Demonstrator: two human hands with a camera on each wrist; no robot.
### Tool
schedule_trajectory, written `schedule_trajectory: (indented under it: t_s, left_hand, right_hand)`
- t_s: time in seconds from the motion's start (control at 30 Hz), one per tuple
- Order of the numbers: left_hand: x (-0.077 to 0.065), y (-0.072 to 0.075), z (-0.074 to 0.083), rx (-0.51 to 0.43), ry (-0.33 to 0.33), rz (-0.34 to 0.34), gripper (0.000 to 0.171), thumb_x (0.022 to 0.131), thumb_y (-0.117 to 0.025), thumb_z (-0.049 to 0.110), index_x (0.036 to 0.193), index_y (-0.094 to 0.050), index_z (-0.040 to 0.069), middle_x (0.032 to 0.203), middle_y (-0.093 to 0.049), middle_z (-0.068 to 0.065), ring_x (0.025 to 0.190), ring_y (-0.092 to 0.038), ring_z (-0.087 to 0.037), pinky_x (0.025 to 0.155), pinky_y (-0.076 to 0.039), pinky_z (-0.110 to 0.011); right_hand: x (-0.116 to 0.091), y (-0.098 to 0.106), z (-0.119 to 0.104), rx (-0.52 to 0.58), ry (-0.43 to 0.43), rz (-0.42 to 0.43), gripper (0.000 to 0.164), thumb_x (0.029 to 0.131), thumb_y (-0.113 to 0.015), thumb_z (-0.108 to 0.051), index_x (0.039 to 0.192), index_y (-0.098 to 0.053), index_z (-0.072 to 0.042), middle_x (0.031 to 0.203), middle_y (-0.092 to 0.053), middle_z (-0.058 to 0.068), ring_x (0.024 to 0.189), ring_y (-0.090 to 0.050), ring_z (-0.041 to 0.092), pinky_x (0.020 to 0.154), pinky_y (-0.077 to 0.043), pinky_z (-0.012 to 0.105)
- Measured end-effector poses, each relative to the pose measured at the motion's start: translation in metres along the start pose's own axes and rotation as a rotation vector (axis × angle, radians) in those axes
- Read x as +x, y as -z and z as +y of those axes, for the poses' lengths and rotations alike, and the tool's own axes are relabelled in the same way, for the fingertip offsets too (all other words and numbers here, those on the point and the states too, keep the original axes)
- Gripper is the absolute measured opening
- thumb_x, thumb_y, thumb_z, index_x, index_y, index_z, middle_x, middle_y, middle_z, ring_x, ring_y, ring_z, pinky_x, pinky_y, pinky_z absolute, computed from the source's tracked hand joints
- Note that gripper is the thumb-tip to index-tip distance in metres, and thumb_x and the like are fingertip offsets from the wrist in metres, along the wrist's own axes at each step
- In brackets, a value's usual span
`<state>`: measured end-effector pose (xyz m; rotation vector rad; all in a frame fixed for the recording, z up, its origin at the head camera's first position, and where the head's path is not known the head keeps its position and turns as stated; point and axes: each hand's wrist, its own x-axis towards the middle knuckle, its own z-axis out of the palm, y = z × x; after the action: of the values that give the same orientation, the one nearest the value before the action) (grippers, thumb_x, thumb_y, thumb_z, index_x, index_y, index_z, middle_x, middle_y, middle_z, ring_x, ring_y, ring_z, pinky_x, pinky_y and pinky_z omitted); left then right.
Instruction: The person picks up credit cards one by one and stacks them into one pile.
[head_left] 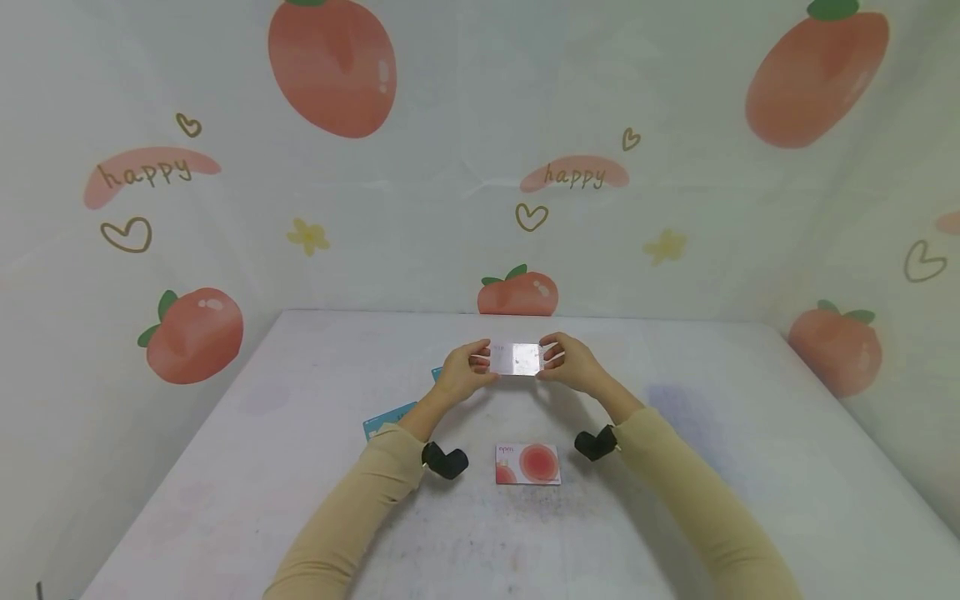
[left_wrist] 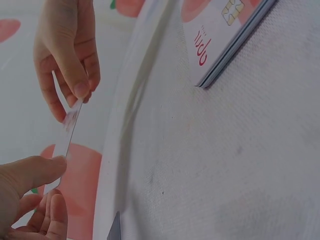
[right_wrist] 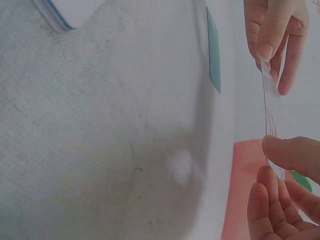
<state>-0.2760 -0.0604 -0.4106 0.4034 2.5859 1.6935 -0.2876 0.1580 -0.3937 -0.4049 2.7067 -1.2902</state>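
Observation:
A thin, glossy pale card (head_left: pixel 515 359) is held up above the far part of the table, its face catching the light. My left hand (head_left: pixel 463 372) pinches its left end between thumb and fingers. At the opposite end, my right hand (head_left: pixel 573 364) pinches it the same way. From the left wrist view the card (left_wrist: pixel 69 125) appears nearly edge-on; in the right wrist view it (right_wrist: pixel 268 107) looks partly see-through. Nearer me on the table lies a stack of white cards (head_left: pixel 528 464) with red circles, the top one showing a chip (left_wrist: pixel 233 11) in the left wrist view.
A blue card (head_left: pixel 388 418) lies flat beside my left forearm, partly covered by it. Farther back, the corner of another blue card (head_left: pixel 436 374) shows behind my left hand. A white cloth backdrop (head_left: pixel 420 208) printed with fruit rises behind the white table (head_left: pixel 300 467).

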Motion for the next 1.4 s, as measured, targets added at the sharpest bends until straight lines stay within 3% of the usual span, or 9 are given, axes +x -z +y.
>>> schedule_trajectory:
  t_s: [1.0, 1.4]
  left_hand:
    - [-0.011, 0.002, -0.003, 0.062, -0.093, -0.025, 0.058, 0.077, -0.07, -0.003, 0.13, -0.048, -0.008, 0.11, -0.056, -0.021, 0.096, -0.059, -0.029, 0.086, -0.052, -0.034]
    - [-0.014, 0.002, -0.003, 0.056, -0.072, -0.033, 0.056, 0.078, -0.071, 0.0, 0.129, -0.05, -0.005, 0.11, -0.058, -0.019, 0.096, -0.058, -0.028, 0.089, -0.05, -0.037]
  right_hand:
    - [-0.011, 0.001, 0.002, 0.0, 0.041, -0.028, 0.053, 0.077, -0.072, -0.003, 0.124, -0.048, 0.005, 0.1, -0.058, 0.019, 0.088, -0.064, 0.023, 0.08, -0.055, 0.034]
    - [-0.017, 0.003, 0.001, 0.01, 0.086, -0.033, 0.053, 0.076, -0.072, 0.0, 0.123, -0.048, 0.006, 0.098, -0.059, 0.02, 0.087, -0.065, 0.023, 0.082, -0.054, 0.037]
